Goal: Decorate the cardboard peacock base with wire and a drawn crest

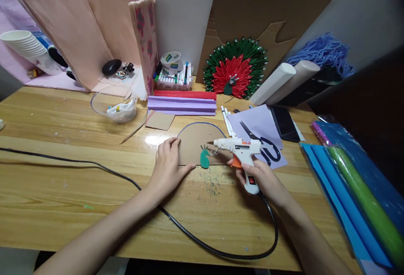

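A brown cardboard half-circle with a blue line along its curved edge lies flat on the table. My left hand holds its left corner, fingers at the side and thumb along the straight edge. A small green bird-shaped cutout with a crest sits at the middle of that straight edge. In my right hand is a white hot glue gun with an orange trigger, its nozzle pointing left just above the cutout. Thin glue strands hang by the nozzle. Part of the cardboard is hidden behind the gun.
A black cord loops across the table front. Black scissors rest on lilac paper at right. Behind are crepe paper, a clear bowl, a marker box and a red-green peacock craft. Wrapped rolls lie far right.
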Demonstrator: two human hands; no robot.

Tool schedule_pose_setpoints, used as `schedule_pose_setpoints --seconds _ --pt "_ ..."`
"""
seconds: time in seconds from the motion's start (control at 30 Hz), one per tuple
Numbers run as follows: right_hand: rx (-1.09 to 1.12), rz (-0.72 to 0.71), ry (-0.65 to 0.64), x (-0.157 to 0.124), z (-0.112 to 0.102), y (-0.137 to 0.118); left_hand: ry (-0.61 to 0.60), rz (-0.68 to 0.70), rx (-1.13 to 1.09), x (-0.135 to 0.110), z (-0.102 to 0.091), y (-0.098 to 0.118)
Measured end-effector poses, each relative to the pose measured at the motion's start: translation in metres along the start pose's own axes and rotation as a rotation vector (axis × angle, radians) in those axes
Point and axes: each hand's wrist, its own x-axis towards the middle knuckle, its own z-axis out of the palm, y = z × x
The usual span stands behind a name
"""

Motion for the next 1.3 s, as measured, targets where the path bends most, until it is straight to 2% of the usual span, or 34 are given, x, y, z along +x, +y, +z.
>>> schedule_pose_setpoints --seconds 0.43,1.3 --pt "-0.061 -0.006 0.018 0.0023 0.007 0.0019 0.002 0.002 -0.01 -0.0002 0.0005 -0.0003" --pt "-0.037 0.019 0.003 0.0063 0.01 0.0023 -0.002 -0.004 -0.019 -0.0001 -0.001 0.0019"
